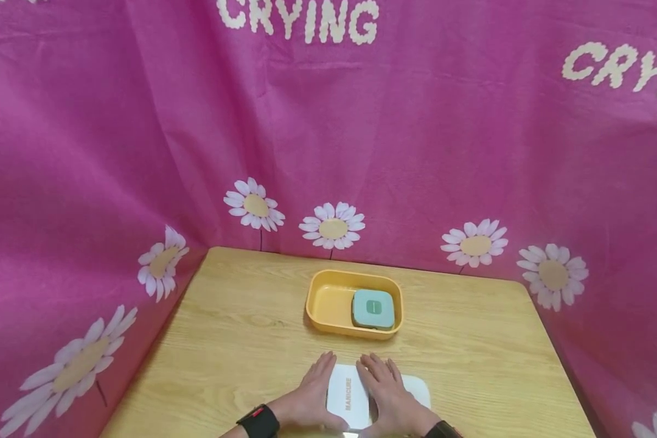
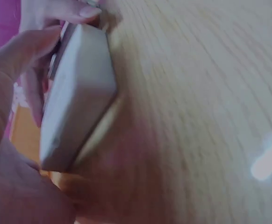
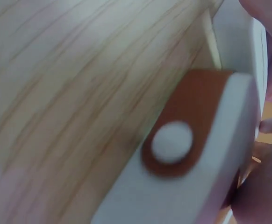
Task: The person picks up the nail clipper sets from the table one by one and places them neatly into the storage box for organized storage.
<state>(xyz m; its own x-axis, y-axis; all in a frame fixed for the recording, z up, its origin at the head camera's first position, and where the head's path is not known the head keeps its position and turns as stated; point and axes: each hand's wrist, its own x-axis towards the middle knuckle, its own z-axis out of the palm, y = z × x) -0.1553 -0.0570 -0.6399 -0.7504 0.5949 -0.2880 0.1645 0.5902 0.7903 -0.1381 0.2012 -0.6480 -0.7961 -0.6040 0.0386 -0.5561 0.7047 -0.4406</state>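
A white case (image 1: 348,395) lettered MANICURE lies on the wooden table at the near edge of the head view. My left hand (image 1: 313,394) holds its left side, fingers at the far end and thumb at the near end. My right hand (image 1: 387,396) grips its right side, fingertips over the far corner. Under and beyond that hand shows another white rounded piece (image 1: 418,389); whether it joins the case is hidden. A brown strap (image 3: 196,102) with a white round snap (image 3: 172,142) crosses a white edge in the right wrist view.
Beyond the hands stands a yellow tray (image 1: 328,328) with a green square box (image 1: 373,309) in its right half. The wooden table (image 1: 230,340) ends at a pink curtain (image 1: 416,152) with daisies, behind and on both sides.
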